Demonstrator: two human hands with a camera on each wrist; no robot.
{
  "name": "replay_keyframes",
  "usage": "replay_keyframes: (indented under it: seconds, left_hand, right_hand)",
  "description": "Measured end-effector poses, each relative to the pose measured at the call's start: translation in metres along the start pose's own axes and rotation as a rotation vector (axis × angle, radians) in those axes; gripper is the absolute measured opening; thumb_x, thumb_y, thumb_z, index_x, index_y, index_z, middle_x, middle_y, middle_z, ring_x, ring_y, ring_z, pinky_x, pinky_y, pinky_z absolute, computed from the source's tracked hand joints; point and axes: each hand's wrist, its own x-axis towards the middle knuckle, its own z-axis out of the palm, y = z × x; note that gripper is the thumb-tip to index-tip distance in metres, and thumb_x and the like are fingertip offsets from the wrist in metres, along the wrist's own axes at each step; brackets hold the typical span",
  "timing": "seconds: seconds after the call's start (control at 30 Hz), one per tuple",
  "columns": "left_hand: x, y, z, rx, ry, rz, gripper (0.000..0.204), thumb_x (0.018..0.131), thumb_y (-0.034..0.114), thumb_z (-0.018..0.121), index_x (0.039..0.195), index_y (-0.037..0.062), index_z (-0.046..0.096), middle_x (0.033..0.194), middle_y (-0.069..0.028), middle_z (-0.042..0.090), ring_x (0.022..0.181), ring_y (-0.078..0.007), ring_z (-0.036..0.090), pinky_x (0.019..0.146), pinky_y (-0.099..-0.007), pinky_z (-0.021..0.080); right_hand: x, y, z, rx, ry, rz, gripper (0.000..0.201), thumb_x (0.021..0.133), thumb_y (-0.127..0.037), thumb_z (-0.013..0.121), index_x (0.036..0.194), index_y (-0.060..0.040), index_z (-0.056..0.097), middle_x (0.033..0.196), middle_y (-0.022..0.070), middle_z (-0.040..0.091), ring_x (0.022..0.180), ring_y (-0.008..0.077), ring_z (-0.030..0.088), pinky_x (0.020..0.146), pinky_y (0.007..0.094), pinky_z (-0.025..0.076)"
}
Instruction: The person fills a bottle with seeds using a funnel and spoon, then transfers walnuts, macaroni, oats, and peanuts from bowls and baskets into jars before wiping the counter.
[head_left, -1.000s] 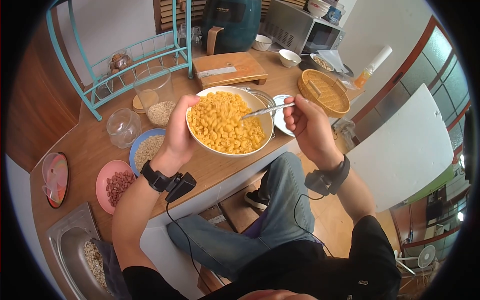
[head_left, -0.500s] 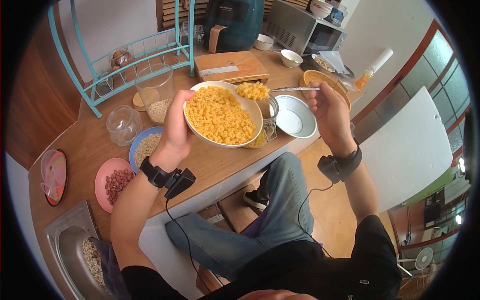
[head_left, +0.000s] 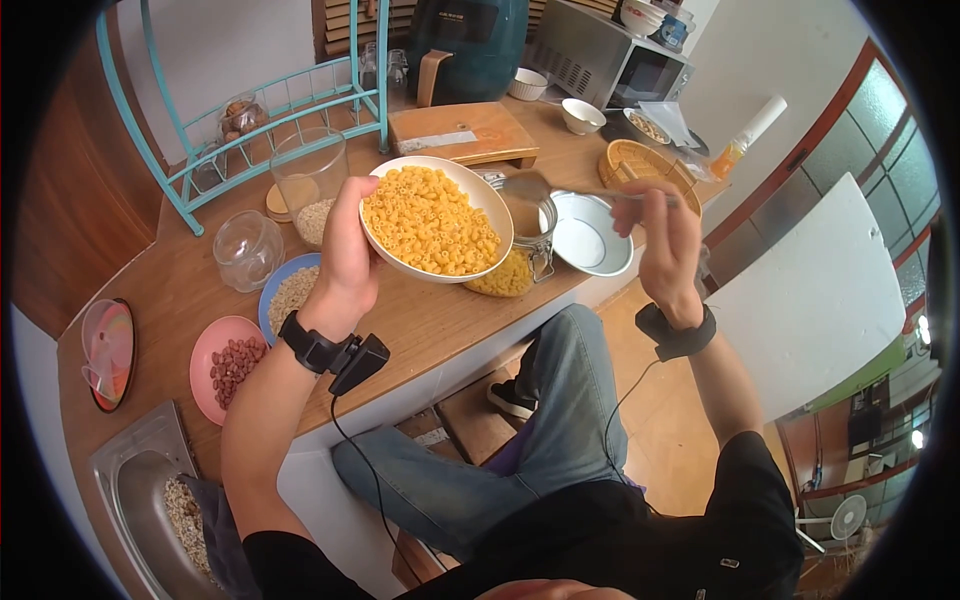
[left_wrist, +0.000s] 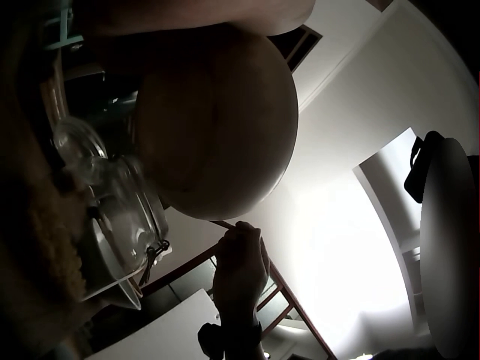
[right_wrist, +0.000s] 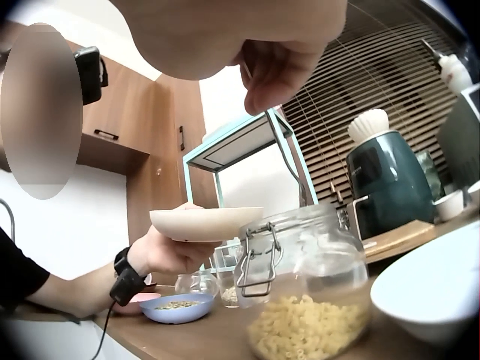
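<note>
My left hand [head_left: 350, 245] grips the rim of a white bowl [head_left: 490, 205] heaped with yellow macaroni [head_left: 428, 222], held raised over the counter's front. Pinched by its handle in my right hand [head_left: 668, 245] is a metal spoon [head_left: 525, 186], its head over the open mouth of a glass jar. Macaroni lies in the bottom of that clip-top jar [right_wrist: 300, 292], which stands right of the held bowl. No macaroni can be made out on the spoon. In the left wrist view the bowl's underside [left_wrist: 217, 127] covers much of the scene.
An empty white bowl [head_left: 592, 235] is right beside the jar. Leftward on the counter are a blue plate [head_left: 272, 300] of oats, a pink plate [head_left: 203, 375] of reddish pieces and glass containers. Behind stand a wooden board [head_left: 470, 130], a wicker basket [head_left: 650, 165] and a teal rack [head_left: 384, 70].
The spoon moved right from the bowl with a heap of macaroni, then came over the jar, where the heap no longer shows. The held bowl shifted slightly left and up.
</note>
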Motion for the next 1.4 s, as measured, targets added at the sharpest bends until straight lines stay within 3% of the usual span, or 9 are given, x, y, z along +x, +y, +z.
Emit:
replay_keyframes:
  seconds: [0.1,0.23,0.37,0.57,0.8,0.9,1.07,1.17,1.4]
  left_hand:
    - [-0.001,0.000,0.002,-0.007,-0.003,-0.014,0.046,0.091,0.041,0.047,0.113,0.0034,0.060,0.104,-0.0059,0.069,0.090,-0.0105,0.066,0.071,-0.0234,0.050]
    - [-0.003,-0.002,0.005,-0.086,-0.061,-0.016,0.048,0.092,0.040,0.046,0.117,0.0004,0.059,0.110,-0.0090,0.067,0.098,-0.0146,0.065,0.082,-0.0277,0.050]
    - [-0.008,0.001,0.008,-0.124,-0.071,-0.019,0.050,0.093,0.038,0.046,0.119,-0.0035,0.057,0.115,-0.0124,0.065,0.104,-0.0188,0.063,0.092,-0.0313,0.047]
    - [-0.008,0.003,0.007,-0.208,-0.186,-0.037,0.048,0.094,0.036,0.046,0.118,-0.0040,0.058,0.113,-0.0138,0.066,0.103,-0.0200,0.064,0.091,-0.0323,0.048]
    - [-0.006,-0.004,0.005,-0.191,-0.224,-0.103,0.052,0.092,0.040,0.047,0.120,-0.0033,0.057,0.115,-0.0163,0.066,0.102,-0.0235,0.065,0.091,-0.0346,0.051]
    - [-0.007,-0.004,0.007,-0.156,-0.203,-0.081,0.051,0.093,0.039,0.047,0.119,-0.0034,0.058,0.115,-0.0156,0.066,0.101,-0.0228,0.065,0.091,-0.0342,0.050]
    - [-0.004,-0.004,0.005,-0.143,-0.169,-0.082,0.049,0.094,0.037,0.046,0.118,-0.0035,0.059,0.114,-0.0146,0.066,0.102,-0.0215,0.065,0.091,-0.0332,0.049]
    - [-0.004,-0.004,0.004,-0.106,-0.135,-0.074,0.048,0.092,0.040,0.048,0.117,-0.0006,0.060,0.110,-0.0100,0.068,0.101,-0.0165,0.065,0.090,-0.0295,0.048]
    - [-0.002,-0.001,0.002,-0.076,-0.112,-0.070,0.048,0.092,0.040,0.047,0.116,0.0002,0.060,0.111,-0.0098,0.067,0.103,-0.0162,0.064,0.090,-0.0295,0.048]
  right_hand:
    - [-0.003,-0.010,0.000,0.065,0.094,-0.205,0.027,0.104,-0.008,0.036,0.107,0.0060,0.059,0.082,0.0116,0.066,0.072,0.0131,0.061,0.066,0.0263,0.051]
    - [-0.001,-0.021,0.010,-0.034,-0.101,-0.266,0.024,0.103,-0.006,0.039,0.109,0.0065,0.058,0.087,0.0134,0.068,0.076,0.0140,0.064,0.071,0.0282,0.053]
    - [-0.009,-0.009,0.025,0.174,-0.027,-0.031,0.025,0.104,-0.012,0.041,0.110,0.0058,0.056,0.089,0.0127,0.068,0.077,0.0157,0.064,0.072,0.0284,0.053]
    - [-0.014,0.005,0.035,0.669,0.074,0.370,0.033,0.106,-0.025,0.038,0.110,0.0030,0.056,0.091,0.0116,0.065,0.076,0.0141,0.061,0.071,0.0276,0.049]
    - [-0.015,0.008,0.044,0.861,0.040,0.651,0.029,0.105,-0.023,0.040,0.110,0.0007,0.056,0.090,0.0091,0.065,0.077,0.0137,0.060,0.070,0.0265,0.048]
    - [-0.010,0.006,0.042,0.850,0.061,0.719,0.028,0.105,-0.022,0.041,0.109,0.0005,0.056,0.090,0.0085,0.065,0.076,0.0133,0.060,0.071,0.0266,0.048]
    - [-0.003,0.011,0.028,0.817,0.087,0.700,0.028,0.104,-0.021,0.041,0.108,0.0017,0.056,0.088,0.0079,0.065,0.077,0.0132,0.060,0.072,0.0268,0.049]
    - [0.004,0.011,0.018,0.786,0.107,0.702,0.027,0.104,-0.021,0.042,0.107,0.0022,0.057,0.087,0.0073,0.065,0.077,0.0130,0.060,0.072,0.0264,0.049]
    - [0.014,0.025,-0.009,0.771,0.169,0.656,0.027,0.103,-0.020,0.043,0.109,0.0028,0.057,0.088,0.0070,0.065,0.077,0.0131,0.060,0.073,0.0264,0.049]
